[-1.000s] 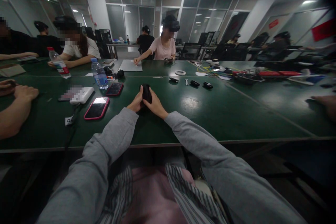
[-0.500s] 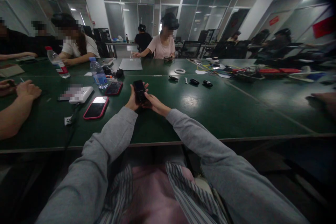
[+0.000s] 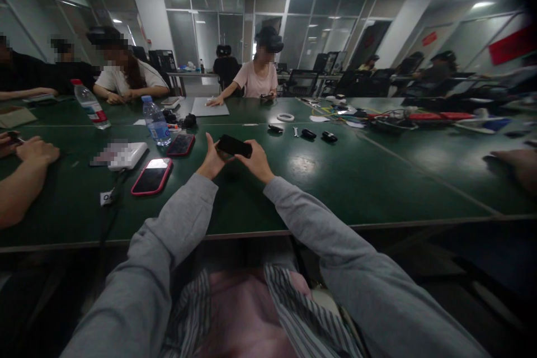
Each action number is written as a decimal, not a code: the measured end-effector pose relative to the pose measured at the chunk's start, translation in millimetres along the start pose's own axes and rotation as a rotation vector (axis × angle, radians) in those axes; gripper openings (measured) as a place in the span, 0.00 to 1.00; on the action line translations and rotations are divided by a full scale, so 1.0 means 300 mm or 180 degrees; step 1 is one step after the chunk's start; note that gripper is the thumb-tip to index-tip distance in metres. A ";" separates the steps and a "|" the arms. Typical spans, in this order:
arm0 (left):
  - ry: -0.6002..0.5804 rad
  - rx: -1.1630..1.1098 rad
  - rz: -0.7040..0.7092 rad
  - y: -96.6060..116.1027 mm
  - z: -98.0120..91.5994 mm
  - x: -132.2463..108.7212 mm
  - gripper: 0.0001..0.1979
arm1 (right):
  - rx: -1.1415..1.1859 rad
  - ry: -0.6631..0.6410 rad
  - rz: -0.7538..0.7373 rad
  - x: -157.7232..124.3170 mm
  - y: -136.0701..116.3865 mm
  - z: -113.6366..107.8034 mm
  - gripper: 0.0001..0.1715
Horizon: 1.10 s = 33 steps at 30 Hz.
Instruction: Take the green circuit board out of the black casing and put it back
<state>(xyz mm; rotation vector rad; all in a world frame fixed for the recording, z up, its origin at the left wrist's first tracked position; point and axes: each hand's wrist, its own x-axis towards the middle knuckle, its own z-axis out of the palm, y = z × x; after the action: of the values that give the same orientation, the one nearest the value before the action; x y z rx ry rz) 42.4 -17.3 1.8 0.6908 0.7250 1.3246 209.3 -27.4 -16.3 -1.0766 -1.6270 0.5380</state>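
Note:
A black smartphone (image 3: pixel 234 146) is held sideways above the green table, its screen dark and facing me. My right hand (image 3: pixel 258 161) is closed round its right end, with the thumb along the lower edge. At its left end, my left hand (image 3: pixel 211 160) supports it from below and behind. The left thumb sticks up beside the phone, and the other left fingers are partly hidden. To the left lie a phone in a pink-red case (image 3: pixel 152 177) and a second dark phone with a red edge (image 3: pixel 180 145).
On the green table (image 3: pixel 335 184) stand a blue-capped water bottle (image 3: pixel 156 123) and a red-capped bottle (image 3: pixel 91 105). A white box (image 3: pixel 128 156) with a cable lies left. Farther back are a white ring (image 3: pixel 285 117), a small wrench (image 3: pixel 295 132) and black objects. Several people sit around.
The smartphone has turned from upright to sideways. My right hand has moved from its front to its right end, and the left thumb has lifted. A person opposite now rests a hand on the grey sheet.

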 end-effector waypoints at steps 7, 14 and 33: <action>0.0200 0.0137 0.0202 -0.028 -0.014 0.031 0.22 | -0.0609 -0.0445 -0.0732 0.020 0.010 -0.038 0.24; 0.0107 -0.0212 0.0028 0.002 -0.010 0.013 0.09 | -0.0157 -0.0195 -0.0476 0.026 0.011 -0.034 0.35; -0.0252 0.0469 -0.0101 -0.022 -0.011 0.002 0.23 | 0.1034 -0.0098 0.0246 0.007 -0.006 -0.019 0.24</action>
<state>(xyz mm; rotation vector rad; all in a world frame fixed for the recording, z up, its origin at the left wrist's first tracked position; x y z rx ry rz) 43.6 -17.5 -5.5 0.8419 0.7717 1.2167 213.9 -27.5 -12.1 -0.8936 -1.4663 0.8418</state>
